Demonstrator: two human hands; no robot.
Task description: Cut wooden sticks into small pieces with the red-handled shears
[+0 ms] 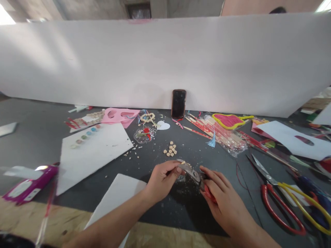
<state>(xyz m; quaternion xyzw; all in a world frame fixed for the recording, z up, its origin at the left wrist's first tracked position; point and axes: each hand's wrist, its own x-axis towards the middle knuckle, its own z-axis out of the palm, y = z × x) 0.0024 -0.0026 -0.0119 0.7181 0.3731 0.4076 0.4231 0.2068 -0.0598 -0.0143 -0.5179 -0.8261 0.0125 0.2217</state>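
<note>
My right hand [219, 193] is wrapped round the red handles of a pair of pruning shears [194, 175]. Their metal jaws point left, toward the fingertips of my left hand [164, 179]. That hand is closed in a pinch on a small pale piece [183, 162] right at the jaws; its shape is mostly hidden by fingers and blades. Just beyond my hands, a little pile of flower-shaped wooden beads [171, 150] lies on the dark tabletop [155, 162]. Pale crumbs are scattered under the shears.
A phone [179, 104] leans against the white board [155, 62]. Left are white foam sheets [98, 148] and a purple glue gun [31, 182]. To the right lie large red-handled scissors [271, 196], yellow-handled scissors [307, 199], packaged sticks [222, 136] and a blue tassel [212, 140].
</note>
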